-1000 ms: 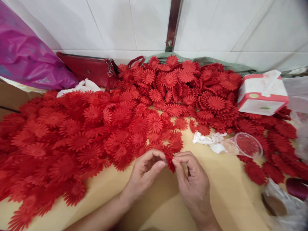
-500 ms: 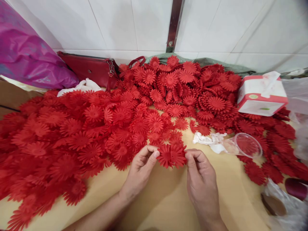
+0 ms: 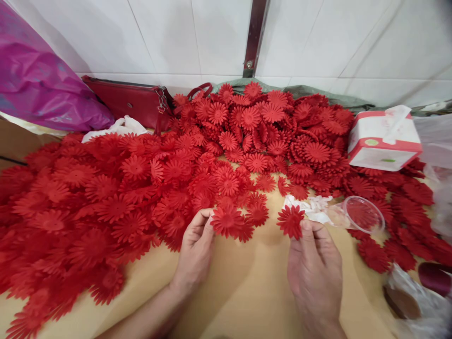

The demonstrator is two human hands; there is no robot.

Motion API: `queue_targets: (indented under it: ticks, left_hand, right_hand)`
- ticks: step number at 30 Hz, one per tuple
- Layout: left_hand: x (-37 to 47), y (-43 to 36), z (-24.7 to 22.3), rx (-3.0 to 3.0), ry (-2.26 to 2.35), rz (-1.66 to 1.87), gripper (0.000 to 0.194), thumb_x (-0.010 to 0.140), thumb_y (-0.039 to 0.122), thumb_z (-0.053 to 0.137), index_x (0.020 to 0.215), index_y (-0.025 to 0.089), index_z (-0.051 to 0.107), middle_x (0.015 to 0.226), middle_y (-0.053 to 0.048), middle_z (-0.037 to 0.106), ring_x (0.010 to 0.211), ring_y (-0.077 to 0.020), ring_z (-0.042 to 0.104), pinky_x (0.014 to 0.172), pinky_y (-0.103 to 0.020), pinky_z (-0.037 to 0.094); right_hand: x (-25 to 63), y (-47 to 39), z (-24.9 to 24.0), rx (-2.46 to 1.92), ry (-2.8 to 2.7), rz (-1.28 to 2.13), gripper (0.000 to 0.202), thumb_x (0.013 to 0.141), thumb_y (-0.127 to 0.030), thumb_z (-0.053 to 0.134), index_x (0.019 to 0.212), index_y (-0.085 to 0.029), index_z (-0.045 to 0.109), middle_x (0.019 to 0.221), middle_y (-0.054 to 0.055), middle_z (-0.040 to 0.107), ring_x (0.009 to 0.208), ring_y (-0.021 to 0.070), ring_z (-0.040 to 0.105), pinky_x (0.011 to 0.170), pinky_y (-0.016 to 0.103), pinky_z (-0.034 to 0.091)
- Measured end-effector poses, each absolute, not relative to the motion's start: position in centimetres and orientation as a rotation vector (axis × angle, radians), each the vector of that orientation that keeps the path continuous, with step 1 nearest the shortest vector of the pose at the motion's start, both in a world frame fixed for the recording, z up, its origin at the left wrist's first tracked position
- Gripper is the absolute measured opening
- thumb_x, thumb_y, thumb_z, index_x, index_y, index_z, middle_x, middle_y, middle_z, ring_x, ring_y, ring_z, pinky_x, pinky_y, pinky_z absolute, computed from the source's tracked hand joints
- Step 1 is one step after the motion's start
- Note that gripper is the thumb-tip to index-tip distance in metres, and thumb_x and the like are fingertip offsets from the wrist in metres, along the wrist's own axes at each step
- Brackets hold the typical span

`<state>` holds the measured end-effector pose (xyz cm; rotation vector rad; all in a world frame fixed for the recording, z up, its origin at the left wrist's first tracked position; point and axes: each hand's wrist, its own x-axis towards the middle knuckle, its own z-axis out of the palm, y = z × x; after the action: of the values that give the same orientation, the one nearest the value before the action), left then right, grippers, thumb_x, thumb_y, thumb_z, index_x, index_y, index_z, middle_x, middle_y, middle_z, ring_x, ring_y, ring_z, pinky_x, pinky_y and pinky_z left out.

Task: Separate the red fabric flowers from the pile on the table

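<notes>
A wide heap of thin red daisy-shaped pieces (image 3: 116,207) runs from the left picture edge towards the left hand (image 3: 196,249), whose thumb and fingers pinch a red many-petalled flower (image 3: 226,221) at its left rim. Light tan tabletop (image 3: 233,292) opens between the forearms and separates this flower from a smaller red flower (image 3: 290,222), clamped at its lower-right edge by the right hand (image 3: 314,273). Beyond lie crumpled white tissue (image 3: 319,207) and a clear round-rimmed plastic cup (image 3: 356,216).
</notes>
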<state>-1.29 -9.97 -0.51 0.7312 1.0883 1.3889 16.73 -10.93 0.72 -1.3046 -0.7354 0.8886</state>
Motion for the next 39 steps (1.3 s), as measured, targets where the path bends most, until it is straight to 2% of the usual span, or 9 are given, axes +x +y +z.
queue_targets:
  ticks: [3, 6, 10, 13, 17, 23, 27, 31, 39]
  left_hand:
    - [-1.1, -10.0, -0.2, 0.766, 1.174, 1.366, 0.025, 0.09, 0.042, 0.071, 0.089, 0.02, 0.062, 0.083, 0.0, 0.062, 0.077, -0.0127, 0.055, 0.075, -0.022, 0.045]
    - [-0.6, -10.1, 0.6, 0.869, 1.251, 1.376, 0.022, 0.089, 0.036, 0.073, 0.101, 0.023, 0.061, 0.081, 0.002, 0.062, 0.073, -0.0118, 0.054, 0.07, -0.021, 0.044]
    - [-0.7, -10.3, 1.2, 1.238, 1.264, 1.36, 0.008, 0.097, 0.023, 0.06, 0.098, 0.026, 0.067, 0.089, -0.001, 0.063, 0.086, -0.0148, 0.057, 0.081, -0.024, 0.045]
    - [-1.2, -10.4, 1.4, 1.41, 1.275, 1.204, 0.03, 0.101, 0.022, 0.049, 0.086, 0.024, 0.075, 0.093, -0.005, 0.065, 0.104, -0.0203, 0.055, 0.093, -0.029, 0.044]
    - [-1.4, -10.6, 1.5, 1.396, 1.193, 1.145, 0.024, 0.099, 0.03, 0.056, 0.113, 0.028, 0.075, 0.115, -0.008, 0.066, 0.117, -0.0239, 0.053, 0.102, -0.035, 0.044]
    - [-0.8, -10.2, 1.1, 1.258, 1.203, 1.264, 0.008, 0.091, 0.027, 0.07, 0.088, 0.022, 0.074, 0.097, -0.005, 0.062, 0.095, -0.0183, 0.058, 0.087, -0.028, 0.049]
    - [-0.8, -9.8, 1.5, 1.163, 1.208, 1.283, 0.019, 0.088, 0.029, 0.074, 0.073, 0.018, 0.067, 0.086, -0.002, 0.057, 0.08, -0.0136, 0.055, 0.074, -0.023, 0.047]
    - [-1.0, -9.7, 1.8, 1.14, 1.165, 1.272, 0.024, 0.087, 0.029, 0.075, 0.068, 0.017, 0.064, 0.079, 0.001, 0.055, 0.074, -0.0113, 0.053, 0.07, -0.021, 0.046]
    - [-0.9, -9.8, 1.5, 1.186, 1.133, 1.252, 0.019, 0.081, 0.028, 0.081, 0.071, 0.018, 0.07, 0.083, 0.0, 0.058, 0.078, -0.0122, 0.056, 0.072, -0.021, 0.046]
  right_hand:
    - [16.4, -10.9, 1.0, -1.258, -0.68, 0.96, 0.017, 0.096, -0.041, 0.063, 0.094, -0.024, 0.06, 0.089, 0.002, 0.062, 0.078, 0.0161, 0.056, 0.068, 0.029, 0.045]
    - [15.5, -11.1, 1.1, -1.225, -0.629, 1.113, 0.017, 0.094, -0.042, 0.066, 0.093, -0.025, 0.062, 0.082, 0.0, 0.061, 0.074, 0.0158, 0.055, 0.068, 0.029, 0.045]
    - [15.1, -11.0, 1.0, -1.18, -0.596, 1.231, 0.021, 0.089, -0.044, 0.072, 0.088, -0.025, 0.064, 0.077, 0.0, 0.064, 0.073, 0.017, 0.059, 0.071, 0.031, 0.049]
    - [15.1, -10.9, 1.1, -1.101, -0.592, 1.37, 0.022, 0.086, -0.045, 0.075, 0.085, -0.025, 0.066, 0.079, 0.001, 0.068, 0.074, 0.0181, 0.062, 0.072, 0.033, 0.051]
    - [14.7, -11.1, 1.4, -1.1, -0.637, 1.551, 0.024, 0.084, -0.045, 0.077, 0.082, -0.023, 0.069, 0.077, 0.0, 0.066, 0.072, 0.0148, 0.058, 0.071, 0.029, 0.049]
    - [14.5, -11.8, 1.1, -1.173, -0.799, 1.461, 0.018, 0.093, -0.043, 0.07, 0.092, -0.025, 0.07, 0.079, -0.003, 0.061, 0.073, 0.0105, 0.054, 0.072, 0.022, 0.045]
    - [14.7, -12.2, 1.3, -1.184, -0.931, 1.282, 0.017, 0.1, -0.042, 0.058, 0.108, -0.029, 0.066, 0.096, -0.001, 0.064, 0.082, 0.0116, 0.057, 0.079, 0.023, 0.048]
    - [14.5, -12.0, 1.8, -1.193, -1.171, 1.089, 0.023, 0.093, -0.034, 0.07, 0.115, -0.032, 0.065, 0.107, 0.0, 0.061, 0.092, 0.0132, 0.06, 0.084, 0.025, 0.05]
    - [14.2, -11.8, 1.4, -1.218, -1.284, 1.043, 0.006, 0.093, -0.025, 0.068, 0.094, -0.03, 0.072, 0.108, 0.001, 0.065, 0.107, 0.0145, 0.063, 0.092, 0.026, 0.05]
